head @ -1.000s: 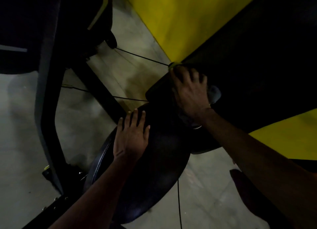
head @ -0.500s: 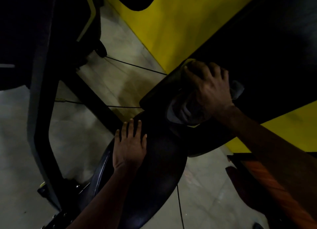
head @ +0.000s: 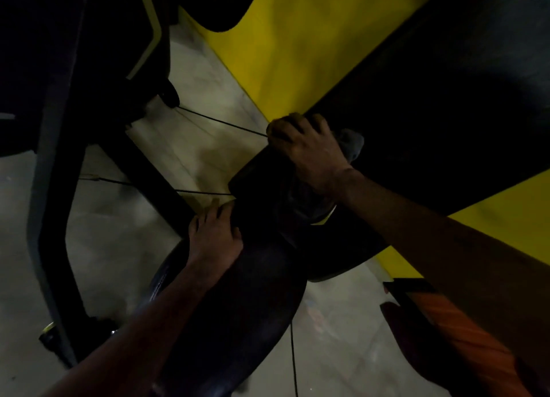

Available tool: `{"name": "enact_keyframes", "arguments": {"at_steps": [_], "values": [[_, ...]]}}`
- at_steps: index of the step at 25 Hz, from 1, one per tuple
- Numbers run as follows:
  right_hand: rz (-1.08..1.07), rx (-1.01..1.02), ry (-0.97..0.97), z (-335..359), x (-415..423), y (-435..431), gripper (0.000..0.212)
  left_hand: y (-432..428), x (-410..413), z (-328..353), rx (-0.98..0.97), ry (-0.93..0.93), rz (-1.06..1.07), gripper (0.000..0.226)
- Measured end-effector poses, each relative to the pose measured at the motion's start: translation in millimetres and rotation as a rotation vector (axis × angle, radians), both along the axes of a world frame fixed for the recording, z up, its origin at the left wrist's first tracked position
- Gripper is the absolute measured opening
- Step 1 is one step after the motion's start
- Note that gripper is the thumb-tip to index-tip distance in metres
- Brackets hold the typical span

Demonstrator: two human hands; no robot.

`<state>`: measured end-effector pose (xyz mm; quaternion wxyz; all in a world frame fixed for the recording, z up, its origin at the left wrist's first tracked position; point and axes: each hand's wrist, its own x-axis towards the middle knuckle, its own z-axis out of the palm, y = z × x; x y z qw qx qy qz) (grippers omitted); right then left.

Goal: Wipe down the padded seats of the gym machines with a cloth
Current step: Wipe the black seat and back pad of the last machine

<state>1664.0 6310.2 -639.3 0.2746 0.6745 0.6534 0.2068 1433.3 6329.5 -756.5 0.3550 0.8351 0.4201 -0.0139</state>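
A black padded seat (head: 238, 301) of a gym machine fills the lower middle of the dim view. Above it slopes a black back pad (head: 262, 170). My right hand (head: 309, 149) presses a grey cloth (head: 352, 142) onto the upper end of that back pad, fingers curled over the cloth at the pad's edge. The cloth shows beside the knuckles and again below the wrist. My left hand (head: 215, 233) rests flat on the seat's upper left rim, fingers straight and together.
A dark machine frame (head: 50, 218) with slanted bars stands at the left on a pale concrete floor (head: 98, 248). Thin black cables (head: 220, 124) run across the floor gap. A yellow wall (head: 297, 39) rises behind. An orange-clad leg (head: 464, 331) shows at the lower right.
My right hand slid the cloth back up and left along the back pad toward its top edge. My left hand shifted slightly up the seat rim. The view tilted a little.
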Motion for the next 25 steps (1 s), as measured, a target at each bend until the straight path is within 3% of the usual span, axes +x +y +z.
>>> {"name": "enact_keyframes", "arguments": {"at_steps": [4,8,11,15,20,25], "values": [[0.012,0.106,0.079,44.9,18.2,-20.7,0.049,33.3,81.5,46.0,-0.188,-0.358,-0.004,0.078],[-0.008,0.197,0.096,80.0,30.1,-37.1,0.052,51.3,124.7,66.2,-0.421,-0.344,-0.056,0.092],[-0.033,0.171,0.08,73.1,28.2,-29.3,0.056,39.8,122.9,65.2,-0.299,-0.289,-0.125,0.094],[-0.011,0.05,0.014,58.8,20.7,2.7,0.033,28.4,122.8,65.5,-0.192,-0.23,-0.094,0.094],[0.021,0.194,0.055,106.3,46.1,-26.4,0.043,27.9,125.3,60.6,-0.185,-0.188,-0.077,0.098],[0.028,0.26,0.001,123.8,51.4,-27.2,0.043,27.6,140.3,85.5,-0.249,-0.265,0.083,0.083]]}}
